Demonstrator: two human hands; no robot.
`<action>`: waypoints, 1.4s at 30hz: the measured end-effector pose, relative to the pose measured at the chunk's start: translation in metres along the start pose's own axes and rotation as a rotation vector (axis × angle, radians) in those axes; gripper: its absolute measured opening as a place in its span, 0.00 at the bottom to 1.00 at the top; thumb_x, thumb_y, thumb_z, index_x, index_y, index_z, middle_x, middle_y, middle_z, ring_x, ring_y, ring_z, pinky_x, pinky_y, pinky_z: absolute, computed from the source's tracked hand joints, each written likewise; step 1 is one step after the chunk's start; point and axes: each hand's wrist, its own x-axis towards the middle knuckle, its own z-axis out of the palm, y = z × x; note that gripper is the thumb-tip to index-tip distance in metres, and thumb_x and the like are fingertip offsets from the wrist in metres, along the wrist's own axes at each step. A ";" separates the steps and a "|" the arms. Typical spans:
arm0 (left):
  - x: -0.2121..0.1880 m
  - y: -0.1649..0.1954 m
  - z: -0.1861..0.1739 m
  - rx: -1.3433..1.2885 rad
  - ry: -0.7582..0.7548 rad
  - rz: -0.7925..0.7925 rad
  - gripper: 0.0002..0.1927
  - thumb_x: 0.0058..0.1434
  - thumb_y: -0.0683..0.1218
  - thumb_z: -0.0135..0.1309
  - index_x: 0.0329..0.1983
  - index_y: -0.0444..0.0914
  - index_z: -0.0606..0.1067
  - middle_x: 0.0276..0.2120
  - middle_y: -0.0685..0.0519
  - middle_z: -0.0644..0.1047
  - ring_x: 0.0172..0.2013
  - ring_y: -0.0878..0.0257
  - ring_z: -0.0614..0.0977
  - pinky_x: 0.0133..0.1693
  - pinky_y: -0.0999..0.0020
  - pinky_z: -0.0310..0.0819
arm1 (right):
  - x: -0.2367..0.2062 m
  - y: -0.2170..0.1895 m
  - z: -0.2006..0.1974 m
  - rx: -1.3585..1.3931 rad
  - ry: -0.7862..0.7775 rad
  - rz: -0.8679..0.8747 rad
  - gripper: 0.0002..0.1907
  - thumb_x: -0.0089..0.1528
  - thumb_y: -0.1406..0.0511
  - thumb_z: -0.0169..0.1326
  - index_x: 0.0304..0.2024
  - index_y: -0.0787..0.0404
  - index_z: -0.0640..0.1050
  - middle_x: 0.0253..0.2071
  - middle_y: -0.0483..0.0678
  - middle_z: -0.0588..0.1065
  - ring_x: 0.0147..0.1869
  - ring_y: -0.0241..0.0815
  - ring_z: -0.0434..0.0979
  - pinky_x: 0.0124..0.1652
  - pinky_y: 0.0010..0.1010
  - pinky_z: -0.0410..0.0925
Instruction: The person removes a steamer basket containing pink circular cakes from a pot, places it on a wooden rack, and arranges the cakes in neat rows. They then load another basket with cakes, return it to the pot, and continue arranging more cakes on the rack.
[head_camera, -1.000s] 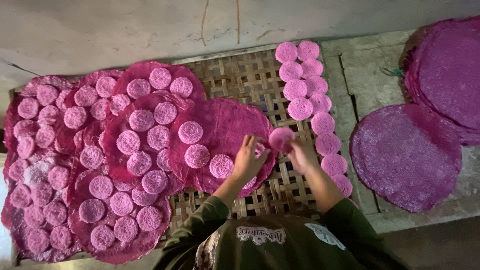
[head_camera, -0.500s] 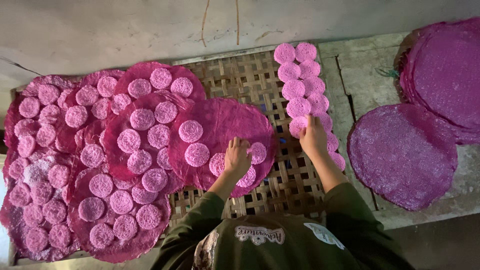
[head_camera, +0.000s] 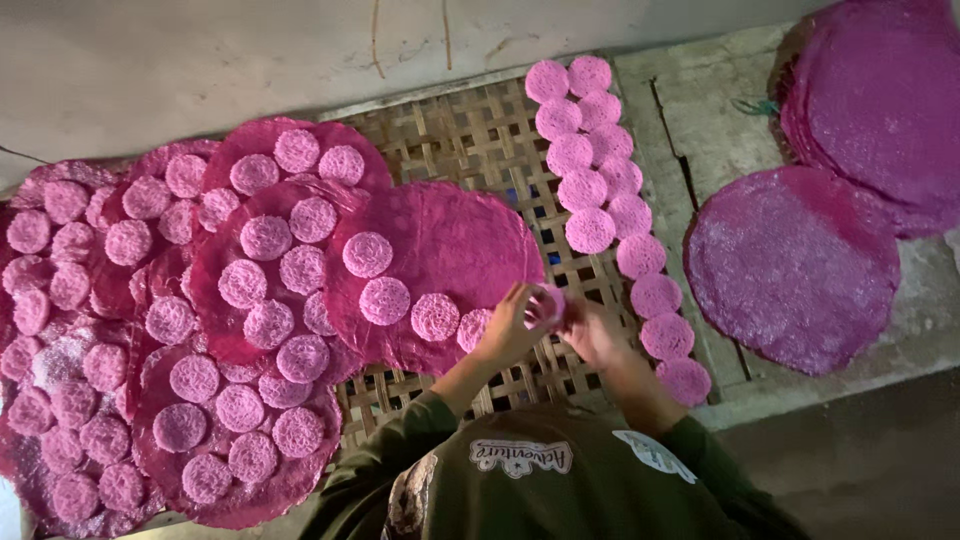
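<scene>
A: Grip noted first: both hands met at lower centre of the frame, left hand (head_camera: 508, 328) and right hand (head_camera: 590, 330) pinched together on one small pink disc (head_camera: 548, 303). Fingers closed on it from both sides; the disc was held just above the woven bamboo rack (head_camera: 470, 140), near the lower right edge of the large magenta sheet (head_camera: 450, 250).

B: Step in hand?

A: Judged as placement of small discs onto that sheet. Four discs already lay on it along its left and lower part; its upper right was bare. Sheets at the left of the frame were fully covered.

B: Source of the disc?

A: Probably the double column of pink discs (head_camera: 600, 170) running from upper centre down to lower right, just beside the hands.

B: What would the next move call for?

A: My estimate: lay the disc flat on bare sheet next to the lowest row, apart from its neighbours, and release without creasing it. It looked thin and limp.

B: Orientation, long axis?

A: Round, so no real long axis. It appeared tilted, partly edge-on, half hidden by fingers; exact tilt could not be read.

B: Elsewhere?

A: Bare magenta sheets (head_camera: 800, 265) lay on the counter (head_camera: 690, 120), right of frame.
</scene>
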 end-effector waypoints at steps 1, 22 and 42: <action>-0.006 0.002 -0.002 0.047 0.024 -0.010 0.25 0.63 0.48 0.60 0.58 0.32 0.68 0.47 0.43 0.75 0.39 0.58 0.83 0.40 0.69 0.84 | -0.001 -0.006 -0.002 -0.015 -0.092 -0.081 0.19 0.73 0.57 0.48 0.51 0.69 0.78 0.49 0.55 0.77 0.50 0.43 0.75 0.49 0.37 0.68; -0.046 -0.027 -0.062 0.736 0.042 -0.061 0.14 0.58 0.45 0.59 0.46 0.40 0.73 0.41 0.50 0.77 0.46 0.54 0.77 0.52 0.49 0.71 | 0.006 -0.058 -0.006 -1.904 0.746 -0.978 0.38 0.46 0.68 0.65 0.59 0.64 0.67 0.49 0.62 0.70 0.50 0.62 0.75 0.44 0.48 0.75; 0.025 -0.001 0.058 -0.137 -0.148 -0.280 0.21 0.61 0.46 0.56 0.57 0.37 0.72 0.39 0.43 0.82 0.30 0.54 0.86 0.35 0.60 0.83 | -0.065 -0.014 -0.023 -1.172 0.479 -0.482 0.23 0.60 0.70 0.56 0.59 0.65 0.73 0.50 0.59 0.77 0.51 0.54 0.79 0.49 0.42 0.72</action>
